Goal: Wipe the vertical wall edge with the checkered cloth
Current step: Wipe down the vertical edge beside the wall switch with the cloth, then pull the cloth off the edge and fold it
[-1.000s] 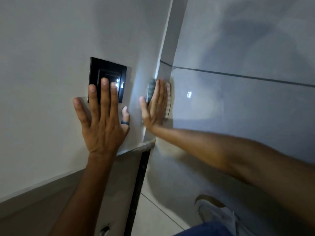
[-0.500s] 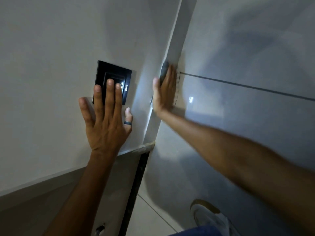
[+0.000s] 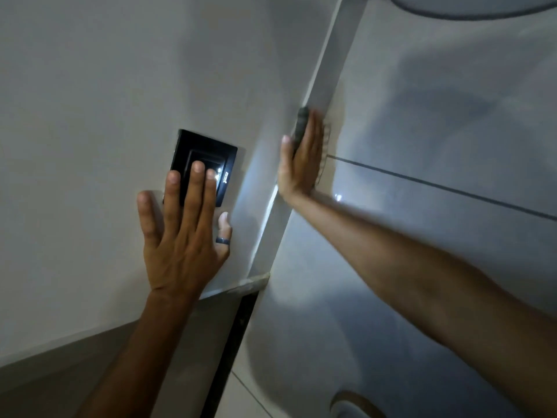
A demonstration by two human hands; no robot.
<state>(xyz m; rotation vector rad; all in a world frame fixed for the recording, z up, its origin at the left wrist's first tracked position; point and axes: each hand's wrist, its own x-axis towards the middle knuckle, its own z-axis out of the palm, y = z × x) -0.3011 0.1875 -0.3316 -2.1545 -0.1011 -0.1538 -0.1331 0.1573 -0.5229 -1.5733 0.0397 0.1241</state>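
The vertical wall edge [image 3: 327, 70] runs up the middle of the view, where the white wall meets the glossy tiled wall. My right hand [image 3: 301, 158] presses flat against this edge with the checkered cloth [image 3: 301, 125] under its palm; only a dark fold by the fingers and a pale fringe on the tile side show. My left hand [image 3: 180, 236] lies flat on the white wall with fingers spread, its fingertips resting on a black switch plate [image 3: 202, 155]. A dark ring sits on its thumb.
Glossy grey tiles [image 3: 437, 146] with a dark grout line fill the right. A ledge [image 3: 235, 289] ends the white wall below, with a dark gap [image 3: 235, 342] under it. A shoe toe [image 3: 352, 405] shows at the bottom.
My right hand has slid the cloth upward along the wall edge, from below the grout line to above it. My left hand stays flat on the wall at the switch plate.
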